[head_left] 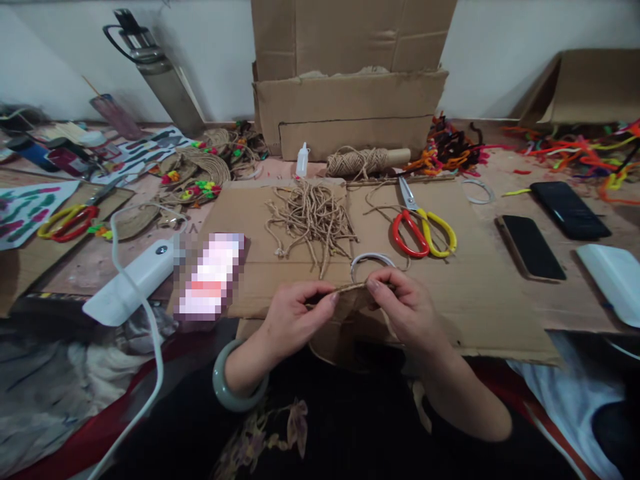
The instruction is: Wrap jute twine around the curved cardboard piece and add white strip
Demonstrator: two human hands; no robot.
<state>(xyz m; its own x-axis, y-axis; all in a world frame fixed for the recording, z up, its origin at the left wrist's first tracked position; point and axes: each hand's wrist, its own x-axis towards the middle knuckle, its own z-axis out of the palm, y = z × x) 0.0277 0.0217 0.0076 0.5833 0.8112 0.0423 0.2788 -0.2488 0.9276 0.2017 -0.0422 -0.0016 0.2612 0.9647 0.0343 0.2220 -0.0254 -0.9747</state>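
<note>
We see left hand point(299, 319) and right hand point(407, 308) both pinching thin brown twine strand point(352, 287), long axis crosswise between them.

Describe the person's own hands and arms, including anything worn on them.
The left hand and right hand are ungloved. A thick, smooth, pale grey-green bangle rings the left wrist. The black left sleeve starts behind it; the right forearm is bare.

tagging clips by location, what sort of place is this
Probably a handicraft workroom: a heap of twine pieces, scissors with red and yellow handles and a pile of coloured strands are in view.
</note>
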